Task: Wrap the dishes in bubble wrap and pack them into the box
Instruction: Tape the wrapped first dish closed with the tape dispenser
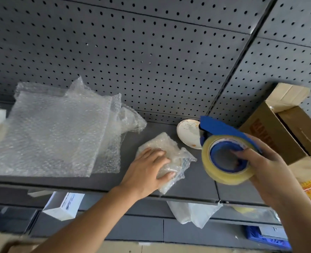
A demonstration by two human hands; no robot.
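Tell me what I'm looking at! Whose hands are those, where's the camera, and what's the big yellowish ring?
No machine here: the grip is just a person's two bare hands. The camera sits on that person's head and looks down, so you see the arms as if they were your own. The left hand presses flat on a bundle wrapped in bubble wrap, lying on a grey shelf. The right hand holds the ring: a roll of clear tape on a blue holder, with fingers hooked through its middle. Behind the bundle lie white plates, not yet wrapped. Loose bubble wrap sheets lie to the left, and an open cardboard box stands on the right. The wall full of holes is a pegboard.
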